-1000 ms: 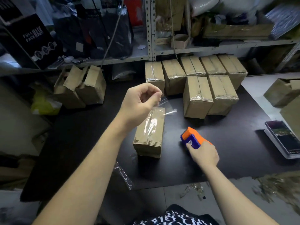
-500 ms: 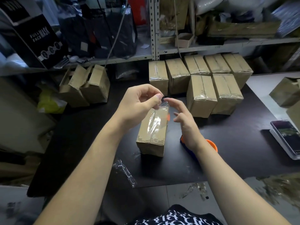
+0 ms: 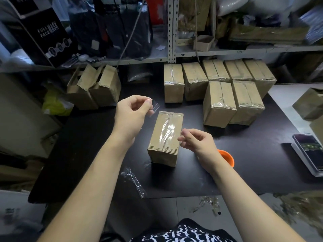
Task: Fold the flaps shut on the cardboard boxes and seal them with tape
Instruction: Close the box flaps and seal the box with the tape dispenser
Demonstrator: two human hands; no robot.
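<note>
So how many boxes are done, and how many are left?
Seven sealed boxes stand at the back. The left hand and right hand pinch a tape strip along the middle box. Two open boxes at the back left still need folding and taping.

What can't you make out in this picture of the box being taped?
Head view, the only one:
- Tape dispenser: mostly hidden behind the right wrist; only an orange edge shows.
- Right hand: whether its fingertips pinch the clear tape on the box; too faint.
- Phone: cut off by the right edge, screen too small to read.
- Open boxes: contents hidden by their flaps.
</note>
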